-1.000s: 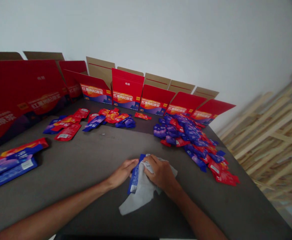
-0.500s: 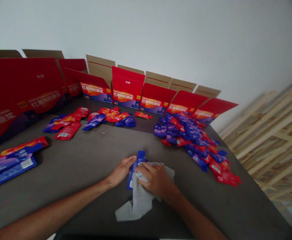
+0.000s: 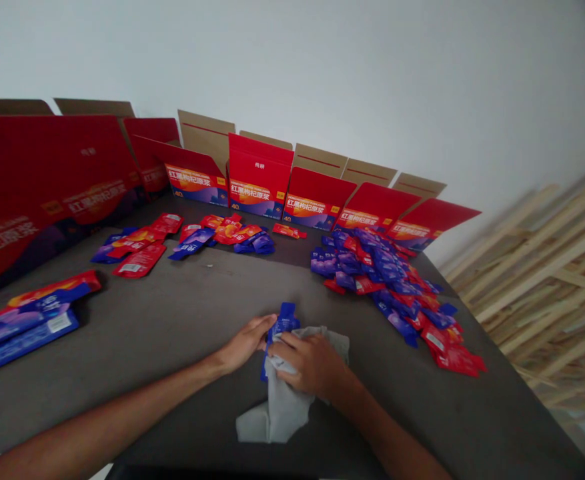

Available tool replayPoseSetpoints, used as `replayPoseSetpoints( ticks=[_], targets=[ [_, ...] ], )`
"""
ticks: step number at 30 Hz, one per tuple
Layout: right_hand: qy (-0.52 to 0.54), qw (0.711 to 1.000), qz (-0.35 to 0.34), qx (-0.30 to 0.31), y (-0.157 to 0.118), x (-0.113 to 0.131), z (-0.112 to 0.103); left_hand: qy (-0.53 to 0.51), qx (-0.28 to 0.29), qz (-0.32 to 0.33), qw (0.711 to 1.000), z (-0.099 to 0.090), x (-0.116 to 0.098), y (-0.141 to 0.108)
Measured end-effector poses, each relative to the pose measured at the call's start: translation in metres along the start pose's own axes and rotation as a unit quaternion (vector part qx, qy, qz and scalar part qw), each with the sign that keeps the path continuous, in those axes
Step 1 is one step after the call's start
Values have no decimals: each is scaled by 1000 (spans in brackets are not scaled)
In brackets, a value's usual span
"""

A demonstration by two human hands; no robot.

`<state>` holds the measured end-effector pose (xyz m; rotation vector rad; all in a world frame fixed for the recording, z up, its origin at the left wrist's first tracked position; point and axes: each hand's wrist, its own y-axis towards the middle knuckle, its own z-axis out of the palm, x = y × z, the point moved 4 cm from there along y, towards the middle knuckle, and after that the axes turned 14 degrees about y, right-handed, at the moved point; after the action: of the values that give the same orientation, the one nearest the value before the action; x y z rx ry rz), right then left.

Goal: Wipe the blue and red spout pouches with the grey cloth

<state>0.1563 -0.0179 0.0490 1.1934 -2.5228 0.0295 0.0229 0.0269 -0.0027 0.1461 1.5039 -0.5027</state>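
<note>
A dark grey tabletop [image 3: 182,303] carries the work. Red cartons [image 3: 257,183], flaps raised, line the far edge. A pile of red and blue pouches [image 3: 379,267] occupies the right side. At front centre, I see a grey cloth [image 3: 288,407] gripped in the fingers of the right hand [image 3: 309,363]. The left hand [image 3: 245,343] pinches a blue pouch [image 3: 286,323] along its left edge; the cloth partly covers it, leaving the far end exposed.

Before us on the counter [image 3: 172,313], a cloth [image 3: 289,410] partly covers one sachet [image 3: 285,321]; a sachet heap [image 3: 382,267] lies to our right, smaller clusters [image 3: 227,231] beyond and leftward, open boxes [image 3: 259,177] along the back and left.
</note>
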Motion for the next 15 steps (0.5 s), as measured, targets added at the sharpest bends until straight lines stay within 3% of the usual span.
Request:
replayPoseSetpoints(
  ticks=[5,11,15],
  targets=[
    [3,1000,6,14,1,8,7,-31,-2,-12,999,-1,4,1],
    [-7,988,114,-100,1,-4,-2,-66,61,-2,996,6,-1,-3],
    [-13,979,136,-154,-1,-8,-10,-54,90,15,994,10,-5,-6]
  ],
)
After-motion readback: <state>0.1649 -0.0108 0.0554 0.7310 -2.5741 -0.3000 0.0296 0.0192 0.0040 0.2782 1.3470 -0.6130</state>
